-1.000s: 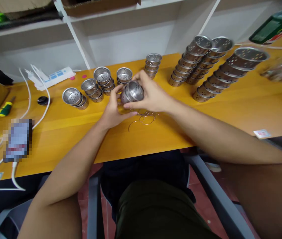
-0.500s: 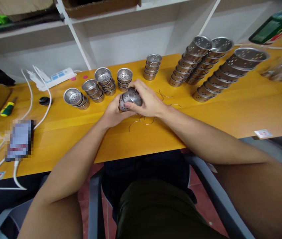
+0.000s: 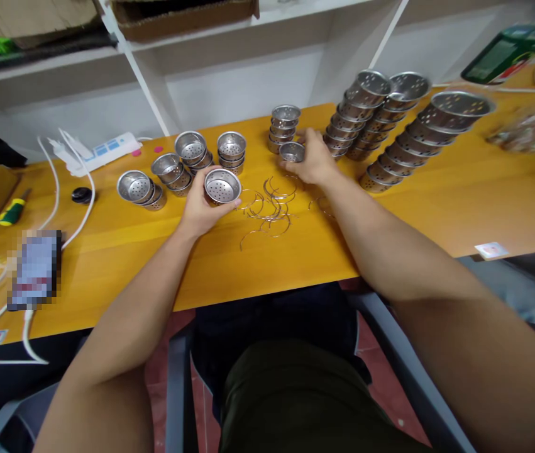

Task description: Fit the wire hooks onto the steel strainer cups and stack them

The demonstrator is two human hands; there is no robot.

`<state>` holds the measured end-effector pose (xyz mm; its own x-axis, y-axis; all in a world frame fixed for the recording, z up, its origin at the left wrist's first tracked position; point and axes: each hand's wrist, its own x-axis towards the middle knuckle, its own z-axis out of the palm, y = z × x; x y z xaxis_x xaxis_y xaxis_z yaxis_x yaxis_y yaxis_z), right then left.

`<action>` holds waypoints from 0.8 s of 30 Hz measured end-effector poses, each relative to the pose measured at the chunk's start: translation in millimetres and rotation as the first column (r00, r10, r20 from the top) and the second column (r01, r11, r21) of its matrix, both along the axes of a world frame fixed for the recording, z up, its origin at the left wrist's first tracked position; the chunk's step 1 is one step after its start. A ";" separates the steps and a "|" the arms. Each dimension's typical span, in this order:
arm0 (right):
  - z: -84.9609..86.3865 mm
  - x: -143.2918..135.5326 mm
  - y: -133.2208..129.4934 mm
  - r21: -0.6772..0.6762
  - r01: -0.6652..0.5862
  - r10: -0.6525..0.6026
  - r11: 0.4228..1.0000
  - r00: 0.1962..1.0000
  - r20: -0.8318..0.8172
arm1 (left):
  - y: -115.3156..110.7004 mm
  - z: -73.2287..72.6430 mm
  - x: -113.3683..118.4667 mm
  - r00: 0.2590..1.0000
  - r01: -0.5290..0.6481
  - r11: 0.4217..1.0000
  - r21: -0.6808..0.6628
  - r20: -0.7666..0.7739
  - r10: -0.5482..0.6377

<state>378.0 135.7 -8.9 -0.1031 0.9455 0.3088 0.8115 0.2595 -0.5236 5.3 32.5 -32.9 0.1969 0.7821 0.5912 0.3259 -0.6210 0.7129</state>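
My left hand (image 3: 200,206) grips a perforated metal cup (image 3: 222,186), its open mouth facing up towards me. Further right and back, my right hand (image 3: 315,157) has its fingers round a smaller perforated cup (image 3: 292,152), just in front of a short stack of cups (image 3: 285,119). Whether that smaller cup touches the table I cannot tell. Between the hands lies a loose heap of thin curved wires (image 3: 271,211). Close behind my left hand stand several short stacks, among them a nearer cup stack (image 3: 171,170) and a further one (image 3: 232,148).
Tall leaning stacks of perforated cups (image 3: 408,151) stand on the right of the wooden table (image 3: 267,270). At left are a phone (image 3: 36,267) on a white cable, a screwdriver (image 3: 12,211), a black cap (image 3: 82,194) and a power strip (image 3: 109,151). White shelving (image 3: 248,75) rises behind.
My hands, together around nested cups before, have parted. My right hand has carried a smaller cup right and back; my left still holds the other. The wire heap is now uncovered.
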 end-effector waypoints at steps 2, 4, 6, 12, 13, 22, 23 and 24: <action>-5.7 -2.6 3.3 0.000 0.021 -0.021 1.000 1.000 0.002 | -0.7 0.1 -0.1 1.000 0.009 1.000 0.004 0.007 -0.009; -9.3 -7.0 4.6 -0.012 0.033 -0.033 0.999 0.999 -0.010 | 0.5 -2.4 -0.9 1.000 0.004 1.000 -0.007 0.014 -0.004; -12.3 -11.6 5.1 -0.017 0.035 -0.035 0.999 0.999 -0.028 | 3.5 -6.6 -2.0 1.000 -0.022 1.000 -0.015 0.014 0.023; -0.5 -16.3 -9.3 0.010 0.060 -0.060 0.998 0.998 -0.010 | 10.7 -14.6 -3.0 0.995 -0.093 0.996 0.010 0.027 0.092; 8.0 -14.2 -15.6 0.039 0.054 -0.053 0.998 0.999 -0.012 | 11.0 -14.4 -2.9 0.995 -0.094 0.996 0.002 0.023 0.094; 67.7 -21.3 -69.1 -0.350 -0.314 0.400 0.883 0.893 0.207 | 7.8 -9.4 -2.7 0.998 -0.050 0.999 0.008 0.050 0.050; 65.4 -26.0 -70.6 -0.365 -0.306 0.404 0.879 0.886 0.230 | 7.5 -9.3 -2.6 0.997 -0.052 0.999 -0.001 0.049 0.052; 62.8 -30.5 -71.7 -0.374 -0.298 0.406 0.878 0.877 0.255 | 7.3 -9.2 -2.6 0.997 -0.053 0.999 -0.008 0.046 0.054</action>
